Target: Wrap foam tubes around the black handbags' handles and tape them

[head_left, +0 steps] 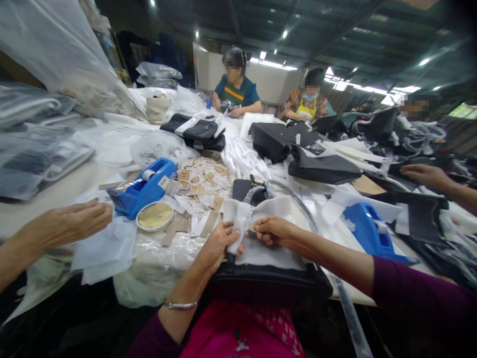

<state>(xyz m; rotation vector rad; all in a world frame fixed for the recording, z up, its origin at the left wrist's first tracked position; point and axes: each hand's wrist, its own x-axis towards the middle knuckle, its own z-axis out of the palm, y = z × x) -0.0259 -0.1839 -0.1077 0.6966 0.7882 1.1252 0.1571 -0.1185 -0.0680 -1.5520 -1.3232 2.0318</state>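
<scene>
A black bag (268,283) lies at the table's near edge in front of me, partly covered by white wrapping paper (257,251). My left hand (218,243) grips a strip of that white paper wound around the bag's strap. My right hand (274,229) pinches the paper just to the right of it, fingers closed on the wrapped part. A silver bangle (181,305) sits on my left wrist.
A blue tape dispenser (143,188) and a round tin (154,216) stand at the left, beside a pile of paper tags (199,181). Another blue dispenser (367,231) is at the right. A co-worker's hand (70,221) reaches in from the left, another person's hand (425,174) from the right. Black bags (274,139) and two seated people are farther back.
</scene>
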